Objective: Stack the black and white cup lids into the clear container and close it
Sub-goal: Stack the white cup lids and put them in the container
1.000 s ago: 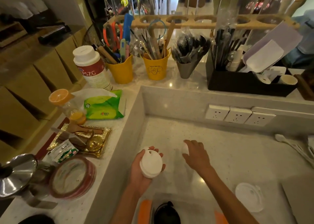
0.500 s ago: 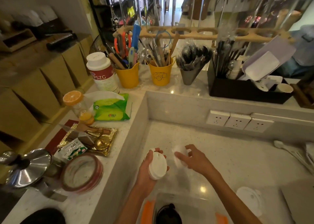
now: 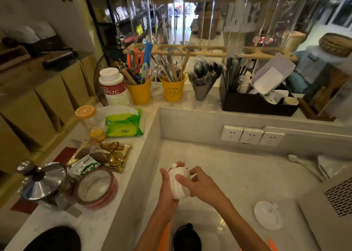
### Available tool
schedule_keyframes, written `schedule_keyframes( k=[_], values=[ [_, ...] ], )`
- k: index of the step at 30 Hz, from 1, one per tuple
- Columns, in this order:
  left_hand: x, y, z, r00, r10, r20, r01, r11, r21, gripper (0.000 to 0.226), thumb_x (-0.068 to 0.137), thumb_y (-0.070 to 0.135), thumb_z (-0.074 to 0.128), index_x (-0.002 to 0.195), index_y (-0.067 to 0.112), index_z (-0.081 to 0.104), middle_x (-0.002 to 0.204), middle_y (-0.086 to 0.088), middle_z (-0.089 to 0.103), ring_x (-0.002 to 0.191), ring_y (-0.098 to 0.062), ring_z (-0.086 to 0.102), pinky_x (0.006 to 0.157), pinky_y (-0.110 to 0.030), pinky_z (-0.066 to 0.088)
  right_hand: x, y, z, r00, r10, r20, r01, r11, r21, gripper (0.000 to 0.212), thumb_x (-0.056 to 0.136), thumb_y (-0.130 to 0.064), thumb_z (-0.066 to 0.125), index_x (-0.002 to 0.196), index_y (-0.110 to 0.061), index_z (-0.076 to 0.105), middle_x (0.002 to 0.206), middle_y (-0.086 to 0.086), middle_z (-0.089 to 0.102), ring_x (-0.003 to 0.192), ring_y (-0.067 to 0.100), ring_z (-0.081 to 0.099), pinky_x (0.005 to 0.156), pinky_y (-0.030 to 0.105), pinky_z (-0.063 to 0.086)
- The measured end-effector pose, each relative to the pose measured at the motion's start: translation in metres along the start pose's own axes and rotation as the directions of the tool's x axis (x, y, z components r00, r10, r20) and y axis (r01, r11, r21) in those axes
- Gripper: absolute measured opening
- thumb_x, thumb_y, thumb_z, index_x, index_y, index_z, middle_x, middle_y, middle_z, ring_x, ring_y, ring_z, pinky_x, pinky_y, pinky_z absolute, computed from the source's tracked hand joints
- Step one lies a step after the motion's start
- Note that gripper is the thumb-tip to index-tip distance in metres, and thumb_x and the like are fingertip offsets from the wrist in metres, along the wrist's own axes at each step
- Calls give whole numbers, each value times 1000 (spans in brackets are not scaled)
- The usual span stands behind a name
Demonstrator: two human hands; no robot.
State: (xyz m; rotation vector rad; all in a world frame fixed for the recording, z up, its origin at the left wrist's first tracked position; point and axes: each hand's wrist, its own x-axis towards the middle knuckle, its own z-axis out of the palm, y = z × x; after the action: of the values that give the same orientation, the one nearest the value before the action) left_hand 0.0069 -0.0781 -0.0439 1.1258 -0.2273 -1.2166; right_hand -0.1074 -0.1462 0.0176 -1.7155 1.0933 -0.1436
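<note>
My left hand (image 3: 166, 190) grips a stack of white cup lids (image 3: 178, 184) held on edge above the lower counter. My right hand (image 3: 200, 184) presses against the stack's right side, fingers on the outermost lid. Below them, at the bottom edge, sits the clear container (image 3: 215, 231) with orange clasps, and a stack of black lids (image 3: 187, 237) stands inside it. One more white lid (image 3: 268, 214) lies flat on the counter to the right.
On the raised ledge at left are a roll of tape (image 3: 96, 188), a metal pot lid (image 3: 42, 180), a gold tray (image 3: 101, 155) and a green wipes pack (image 3: 123, 124). Wall sockets (image 3: 251, 135) line the back wall. A grey appliance (image 3: 335, 209) stands at right.
My right hand picked a white lid off the counter and brought it left onto the stack in my left hand. The two hands now meet on the stack.
</note>
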Motion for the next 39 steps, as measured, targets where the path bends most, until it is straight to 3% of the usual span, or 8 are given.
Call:
schedule_keyframes(
  k=[9, 14, 18, 23, 27, 32, 36, 39],
  values=[
    [-8, 7, 1, 986, 168, -2, -166, 972, 164, 86, 65, 91, 54, 126, 32, 67, 123, -12, 73, 115, -34, 69, 96, -54, 56, 8, -5, 14, 988, 154, 33, -157, 975, 155, 95, 66, -94, 37, 105, -10, 61, 75, 9, 77, 63, 22, 76, 75, 38, 64],
    [-9, 8, -1, 969, 247, 24, -244, 929, 277, 76, 69, 93, 49, 125, 45, 65, 122, 1, 74, 113, -23, 70, 90, -38, 58, 9, -10, 14, 968, 234, 91, -247, 952, 181, 104, 68, -95, 29, 107, -5, 66, 75, 16, 77, 66, 27, 77, 69, 35, 64],
    [-15, 10, 0, 955, 286, 75, -294, 895, 336, 74, 76, 89, 44, 134, 46, 59, 135, 6, 67, 123, -19, 65, 102, -43, 54, 7, -14, 14, 946, 301, 120, -320, 929, 187, 102, 81, -85, 21, 108, 2, 67, 78, 20, 76, 67, 29, 76, 66, 35, 65],
    [-23, 15, 7, 956, 267, 122, -293, 884, 363, 92, 72, 92, 44, 144, 35, 52, 143, 6, 61, 130, -17, 60, 111, -51, 47, 0, -18, 21, 958, 284, -34, -283, 959, 26, 100, 83, -83, 8, 83, -3, 68, 64, 13, 75, 58, 24, 75, 61, 29, 62],
    [-28, 15, 10, 972, 186, 141, -226, 905, 362, 105, 63, 98, 42, 146, 34, 46, 148, 7, 56, 133, -15, 56, 112, -54, 45, -4, -18, 29, 961, 195, -195, -227, 961, -160, 80, 77, -84, 13, 105, -19, 51, 76, 0, 66, 51, 15, 69, 39, 16, 44],
    [-30, 14, 5, 965, 163, 207, -232, 896, 378, 104, 66, 93, 48, 149, 31, 44, 148, 8, 56, 135, -12, 55, 114, -49, 44, -5, -13, 23, 968, 203, -146, -228, 957, -179, 89, 80, -83, 12, 108, -12, 57, 75, 7, 72, 48, 16, 71, 47, 20, 53],
    [-30, 17, 10, 980, 108, 166, -154, 942, 299, 95, 72, 85, 54, 145, 25, 50, 147, 1, 59, 134, -20, 57, 113, -47, 44, -9, -19, 29, 956, 107, -271, -190, 935, -299, 76, 78, -84, 14, 102, -22, 51, 88, 2, 65, 74, 20, 67, 71, 35, 56],
    [-25, 25, 7, 990, 59, 132, -88, 970, 227, 64, 91, 56, 55, 142, 18, 54, 146, -6, 59, 133, -26, 57, 111, -48, 46, -10, -14, 30, 959, 85, -272, -167, 942, -293, 84, 76, -87, 10, 110, -21, 50, 94, -1, 64, 80, 18, 65, 71, 33, 50]
  ],
)
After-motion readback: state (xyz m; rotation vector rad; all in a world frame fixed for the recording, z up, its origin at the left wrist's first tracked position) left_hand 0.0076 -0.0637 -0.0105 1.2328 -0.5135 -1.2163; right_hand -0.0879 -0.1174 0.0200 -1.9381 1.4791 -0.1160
